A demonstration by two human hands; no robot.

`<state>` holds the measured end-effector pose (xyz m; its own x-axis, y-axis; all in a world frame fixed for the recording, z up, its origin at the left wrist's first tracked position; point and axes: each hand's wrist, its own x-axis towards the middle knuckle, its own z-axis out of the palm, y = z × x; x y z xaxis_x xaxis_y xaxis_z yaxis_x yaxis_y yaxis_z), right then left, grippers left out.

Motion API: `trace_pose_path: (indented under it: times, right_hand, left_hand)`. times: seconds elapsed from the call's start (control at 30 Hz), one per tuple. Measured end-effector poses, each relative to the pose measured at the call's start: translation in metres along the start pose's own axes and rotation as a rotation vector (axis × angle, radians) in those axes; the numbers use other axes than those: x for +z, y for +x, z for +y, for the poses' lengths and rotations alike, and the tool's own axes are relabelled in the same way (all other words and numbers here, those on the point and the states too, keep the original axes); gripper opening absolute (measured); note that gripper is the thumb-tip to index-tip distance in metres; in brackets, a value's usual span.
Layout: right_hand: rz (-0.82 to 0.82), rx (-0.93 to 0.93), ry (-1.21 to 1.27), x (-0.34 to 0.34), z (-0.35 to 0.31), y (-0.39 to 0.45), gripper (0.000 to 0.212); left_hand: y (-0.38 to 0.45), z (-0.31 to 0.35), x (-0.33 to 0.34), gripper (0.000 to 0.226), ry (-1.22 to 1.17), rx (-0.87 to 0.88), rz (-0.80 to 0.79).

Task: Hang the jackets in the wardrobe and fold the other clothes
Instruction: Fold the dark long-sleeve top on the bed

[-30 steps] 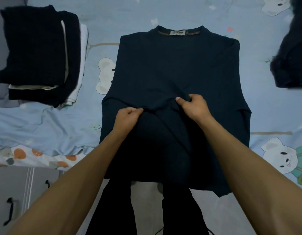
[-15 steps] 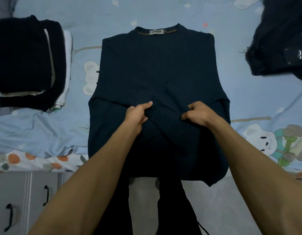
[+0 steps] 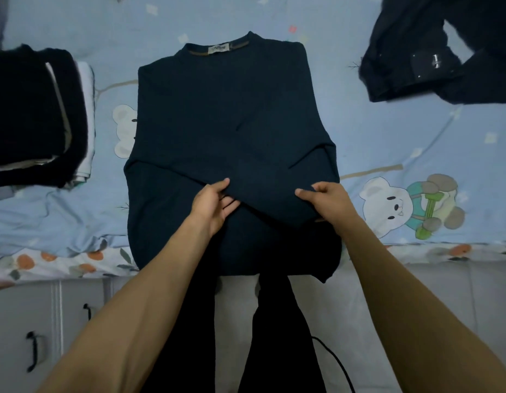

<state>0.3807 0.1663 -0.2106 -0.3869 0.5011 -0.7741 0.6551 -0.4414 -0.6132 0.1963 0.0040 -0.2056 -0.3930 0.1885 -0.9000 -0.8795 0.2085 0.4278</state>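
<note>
A dark navy sweater (image 3: 226,114) lies flat on the bed, collar and label at the far end, both sleeves folded across its body. Its hem hangs over the bed's near edge. My left hand (image 3: 212,205) holds the folded sleeve at the middle, thumb on top and fingers under the fabric. My right hand (image 3: 328,199) pinches the same sleeve near its cuff, further right. A stack of folded dark clothes (image 3: 33,114) sits at the left. A crumpled dark jacket (image 3: 433,49) lies at the far right.
The bed has a light blue sheet (image 3: 402,143) printed with cartoon bears. Below its near edge stand grey drawers with black handles (image 3: 33,353). My dark trouser legs and a black cable (image 3: 336,361) are at the bottom centre.
My hands have moved apart and slightly toward me along the folded sleeve, spreading it flatter. My left fingers have slid under the fabric. The camera has tilted, so the scene sits lower.
</note>
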Motion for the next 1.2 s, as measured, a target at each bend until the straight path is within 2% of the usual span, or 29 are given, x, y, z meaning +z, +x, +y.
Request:
trace_pose_path:
  times: [0.07,0.13,0.2,0.27,0.37,0.43,0.57,0.63,0.73,0.8,0.87,0.93,1.0,1.13,1.2]
  right_hand:
    - [0.006,0.038,-0.004,0.003,0.01,-0.003,0.024]
    - [-0.005,0.067,0.054,0.006,0.018,-0.011,0.015]
    - [0.015,0.088,0.18,0.008,0.019,-0.021,0.01]
    - [0.078,0.057,0.341,0.01,0.017,-0.029,0.014]
    - [0.154,-0.041,0.584,0.011,0.013,-0.042,0.016]
    - [0.151,-0.052,0.605,0.011,0.012,-0.048,0.014]
    - [0.153,0.147,0.288,0.012,0.019,-0.041,0.009]
    - [0.16,0.188,0.164,0.013,0.025,-0.037,0.008]
    - [0.181,0.047,0.014,0.018,0.025,-0.038,0.013]
    - [0.227,-0.065,-0.08,0.023,0.021,-0.037,0.015]
    - [0.269,-0.11,-0.14,0.026,0.016,-0.032,0.026]
    - [0.304,-0.129,-0.222,0.032,0.011,-0.023,0.044]
    - [0.34,-0.171,-0.423,0.038,0.004,-0.017,0.051]
    - [0.416,-0.318,-0.891,0.06,-0.002,-0.015,0.044]
    - [0.401,-0.381,-1.078,0.07,-0.004,-0.017,0.045]
  left_hand:
    - [-0.004,-0.005,-0.001,0.046,0.184,-0.045,0.06]
    - [-0.011,-0.01,0.001,0.046,0.258,-0.074,0.074]
    - [-0.018,-0.01,0.005,0.035,0.22,-0.061,0.078]
    - [-0.024,-0.008,0.009,0.017,0.168,0.008,0.066]
    - [-0.03,-0.006,0.011,0.028,0.088,0.195,0.019]
    - [-0.031,-0.006,0.01,0.028,0.115,0.218,0.035]
    - [-0.026,-0.008,0.006,0.008,0.495,0.136,0.181]
    - [-0.023,-0.006,0.002,0.008,0.586,0.141,0.232]
    - [-0.022,-0.001,-0.006,0.01,0.643,0.231,0.285]
    - [-0.017,0.005,-0.013,0.02,0.743,0.319,0.31]
    - [-0.009,0.01,-0.023,0.036,1.008,0.489,0.321]
    - [0.0,0.009,-0.034,0.043,1.281,0.667,0.263]
    - [0.004,0.0,-0.045,0.048,1.465,0.76,0.194]
    - [0.008,-0.021,-0.072,0.053,1.703,0.893,0.161]
    - [0.009,-0.025,-0.081,0.053,1.8,0.94,0.087]
